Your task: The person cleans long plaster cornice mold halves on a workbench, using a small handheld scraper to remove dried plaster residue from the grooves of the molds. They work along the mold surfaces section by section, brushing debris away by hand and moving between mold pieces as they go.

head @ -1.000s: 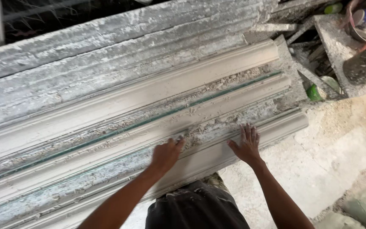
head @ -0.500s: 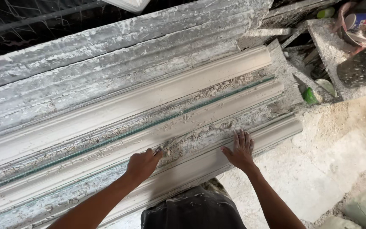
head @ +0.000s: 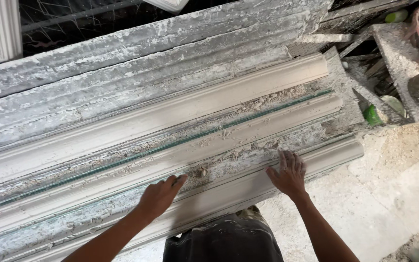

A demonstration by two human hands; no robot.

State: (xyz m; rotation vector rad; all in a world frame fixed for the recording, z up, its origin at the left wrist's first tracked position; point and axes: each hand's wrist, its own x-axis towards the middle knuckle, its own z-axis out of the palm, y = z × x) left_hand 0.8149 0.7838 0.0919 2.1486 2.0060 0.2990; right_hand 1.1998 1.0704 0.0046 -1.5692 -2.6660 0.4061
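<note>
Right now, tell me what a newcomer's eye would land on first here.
Long plaster cornice mouldings run diagonally across the whole frame, crusted with crumbly plaster debris in the grooves between them. At the bottom, the left hand and the right hand press flat on the nearest moulding. To the right, a green-handled tool lies among dusty clutter.

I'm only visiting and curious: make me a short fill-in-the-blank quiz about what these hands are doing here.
1. Both hands rest on long plaster ____ lying side by side.
2. The right hand lies with its fingers ____ on the nearest strip.
3. The left hand touches crumbly ____ between the strips.
4. A thin ____ line runs along the mouldings.

Missing words: mouldings; spread flat; plaster debris; green
</note>
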